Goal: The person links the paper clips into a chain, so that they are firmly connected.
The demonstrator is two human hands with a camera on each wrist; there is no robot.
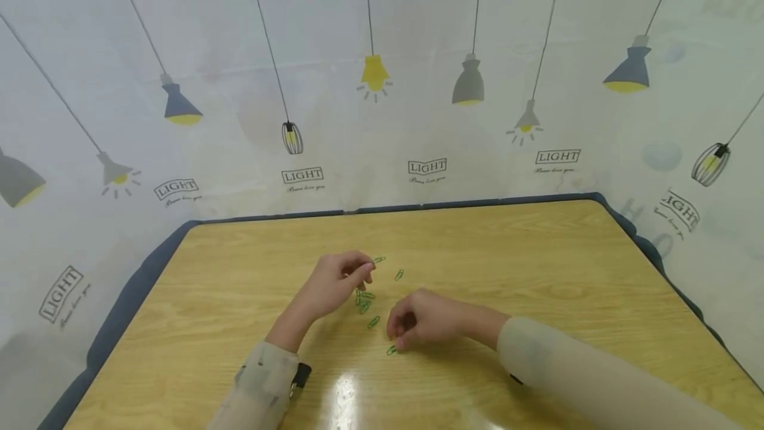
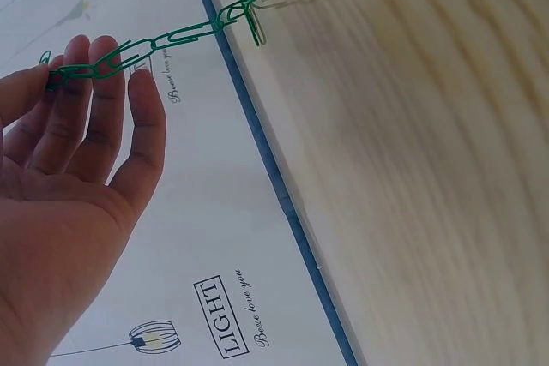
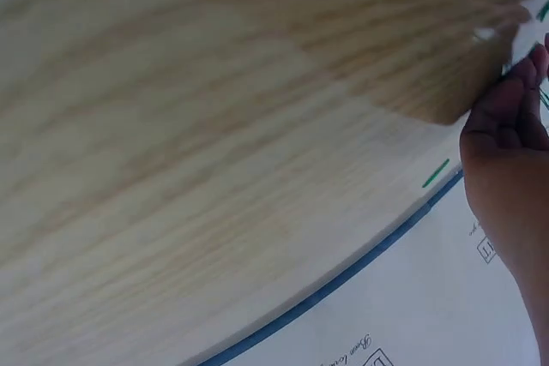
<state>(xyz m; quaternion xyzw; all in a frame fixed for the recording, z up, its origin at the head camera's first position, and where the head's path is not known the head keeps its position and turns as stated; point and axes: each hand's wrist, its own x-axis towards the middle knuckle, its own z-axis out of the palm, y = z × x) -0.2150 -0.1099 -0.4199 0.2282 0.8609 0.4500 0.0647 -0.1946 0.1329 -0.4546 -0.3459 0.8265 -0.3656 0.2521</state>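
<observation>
Left fingers, linked green paperclips

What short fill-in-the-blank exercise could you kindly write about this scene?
1. The ____ hand pinches a chain.
2. The chain's colour is ____.
3. The boxed word repeated on the wall reads ____.
4. The table has a ____ border.

Missing words: left; green; LIGHT; blue.

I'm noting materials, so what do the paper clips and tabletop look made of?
Paper clips: probably metal wire, being thin and looped, with green plastic or paint coating. Tabletop: wood or wood-look laminate, judging by its grain; bright glare suggests gloss.
</observation>
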